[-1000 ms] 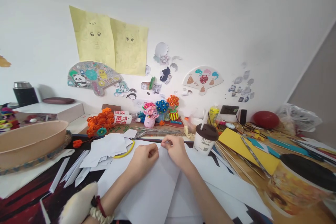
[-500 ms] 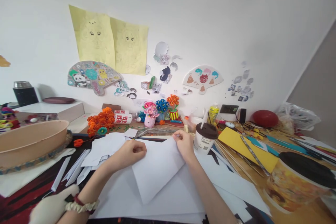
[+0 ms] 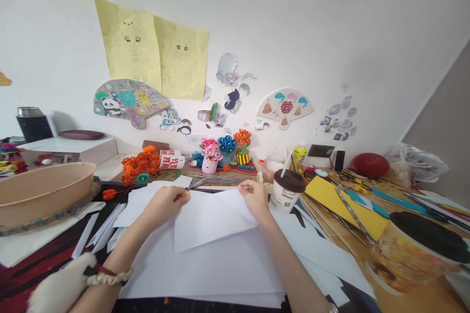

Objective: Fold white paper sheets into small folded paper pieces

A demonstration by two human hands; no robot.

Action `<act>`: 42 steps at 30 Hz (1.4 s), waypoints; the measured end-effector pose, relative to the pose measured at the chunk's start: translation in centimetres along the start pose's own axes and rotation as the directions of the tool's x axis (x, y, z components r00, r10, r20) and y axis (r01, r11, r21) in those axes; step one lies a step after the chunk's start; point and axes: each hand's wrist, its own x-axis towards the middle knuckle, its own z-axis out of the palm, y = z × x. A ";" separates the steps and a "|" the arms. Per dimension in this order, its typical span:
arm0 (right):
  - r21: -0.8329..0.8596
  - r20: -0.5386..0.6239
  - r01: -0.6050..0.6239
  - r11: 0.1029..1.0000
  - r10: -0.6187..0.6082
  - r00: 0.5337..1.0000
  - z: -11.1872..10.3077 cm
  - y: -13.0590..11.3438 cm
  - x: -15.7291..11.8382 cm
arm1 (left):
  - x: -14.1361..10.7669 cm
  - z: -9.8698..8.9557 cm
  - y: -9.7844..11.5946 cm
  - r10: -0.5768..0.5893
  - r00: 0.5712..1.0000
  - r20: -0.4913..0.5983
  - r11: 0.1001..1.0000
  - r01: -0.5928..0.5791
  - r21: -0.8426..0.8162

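Note:
A creased white sheet of paper (image 3: 215, 220) is raised at a slant between my two hands, its lower edge over larger white sheets (image 3: 205, 274). My left hand (image 3: 165, 205) is closed in a pinch at the upper left corner. The upper right corner is pinched between the thumb and fingers of my right hand (image 3: 255, 200). Just beyond my left fingertips lies what looks like a pair of scissors (image 3: 196, 183), partly hidden. Cut and folded white paper pieces (image 3: 106, 227) lie left of my left forearm.
Right of my right hand stands a lidded paper cup (image 3: 287, 193) with a straw. Wooden sticks (image 3: 326, 227), yellow card (image 3: 330, 195) and a dark-lidded tub (image 3: 404, 259) lie farther right. A beige basin (image 3: 47, 190) is at left. Orange pipe-cleaner flowers (image 3: 143, 164) sit behind.
My left hand has moved left and slightly up, now at the sheet's upper left corner. The sheet has turned and its lower point has swung left and up. My right hand stays nearly in place.

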 end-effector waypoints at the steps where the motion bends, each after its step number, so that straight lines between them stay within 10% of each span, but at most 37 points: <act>1: 0.005 0.016 0.001 1.000 -0.001 1.000 0.1 0.1 0.0 | 0.0 0.1 0.1 -0.004 1.000 -0.028 0.994 0.007 0.106; 8: 0.007 0.062 0.007 1.000 -0.007 0.998 0.4 0.4 0.1 | -0.5 1.1 1.2 0.023 0.999 -0.026 0.913 -0.010 0.408; 15: 0.013 0.144 0.048 0.999 -0.049 0.988 0.6 -0.4 -0.3 | -0.6 3.1 3.1 0.295 0.954 -0.060 0.932 -0.273 0.239; 24: 0.052 0.310 0.123 0.991 -0.133 0.941 1.0 -2.4 -1.8 | -1.2 4.0 4.6 0.189 0.971 0.149 0.963 -0.154 -0.223; 42: 0.190 0.372 0.012 0.982 -0.083 0.924 1.6 -3.0 -2.3 | -0.8 4.7 5.3 -0.009 1.000 0.004 0.926 0.010 -0.377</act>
